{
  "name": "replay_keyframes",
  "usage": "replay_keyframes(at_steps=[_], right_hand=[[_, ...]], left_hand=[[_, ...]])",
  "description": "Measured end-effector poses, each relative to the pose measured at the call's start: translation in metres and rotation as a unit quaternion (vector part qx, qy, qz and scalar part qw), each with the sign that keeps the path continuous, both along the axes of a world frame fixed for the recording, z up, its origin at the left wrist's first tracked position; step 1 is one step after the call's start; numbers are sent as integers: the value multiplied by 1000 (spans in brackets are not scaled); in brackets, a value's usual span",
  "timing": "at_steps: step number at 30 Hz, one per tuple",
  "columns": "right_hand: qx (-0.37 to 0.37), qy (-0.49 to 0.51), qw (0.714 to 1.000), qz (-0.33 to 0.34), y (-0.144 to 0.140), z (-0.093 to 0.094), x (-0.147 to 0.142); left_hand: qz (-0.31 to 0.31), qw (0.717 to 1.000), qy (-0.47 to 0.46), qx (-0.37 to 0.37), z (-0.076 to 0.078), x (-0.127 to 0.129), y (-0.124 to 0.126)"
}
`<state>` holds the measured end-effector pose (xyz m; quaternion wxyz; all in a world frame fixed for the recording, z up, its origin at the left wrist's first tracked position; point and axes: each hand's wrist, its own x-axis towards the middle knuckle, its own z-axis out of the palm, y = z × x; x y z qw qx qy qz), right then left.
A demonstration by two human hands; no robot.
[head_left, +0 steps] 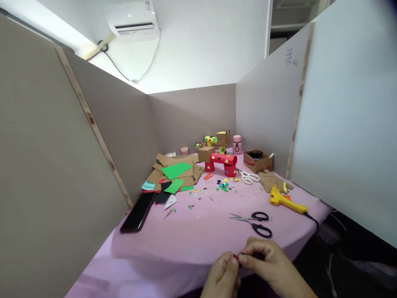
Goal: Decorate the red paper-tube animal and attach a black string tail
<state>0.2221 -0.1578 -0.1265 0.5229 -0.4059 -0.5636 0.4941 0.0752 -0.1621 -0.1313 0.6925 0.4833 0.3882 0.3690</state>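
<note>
At the table's near edge my left hand [221, 275] is closed in a pinch on a small red piece [235, 257]. The fingertips of my right hand [268, 260] are pressed together right beside it, with a dark bit at them that is too small to name. Just beyond the hands, black-handled scissors [259, 215] lie with their blades apart. Farther back stands a figure of red tubes [223, 159] dotted with small cut-out shapes, with a brown cardboard box [206, 154] at its left end.
Right: yellow glue gun [287, 201], white scissors [249, 177], open cardboard box [258, 161]. Left: phone [138, 212], cardboard sheets [155, 176], green paper [177, 169]. Small paper scraps [225, 185] lie mid-table. Behind stand a yellow tube figure [211, 140] and pink bottle [237, 145]. Panels flank the table.
</note>
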Motion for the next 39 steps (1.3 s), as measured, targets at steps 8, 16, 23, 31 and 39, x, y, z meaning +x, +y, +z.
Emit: replay_keyframes(at_steps=[8,16,23,31,39], right_hand=[[-81,75,993,47,1,2,0],[-47,40,998,13,-5,0,11],[16,-41,998,-45,-5,2,7],[68,-77,994,-42,-8,-3,9],[64,-38,994,-76,-7,-13,10]], left_hand=[[-48,997,29,57,2,-7,4],[-31,999,-7,33,0,-6,4],[-27,998,-5,51,-2,-5,4],[-28,999,-8,31,0,-3,4],[-40,999,-12,26,-2,-4,3]])
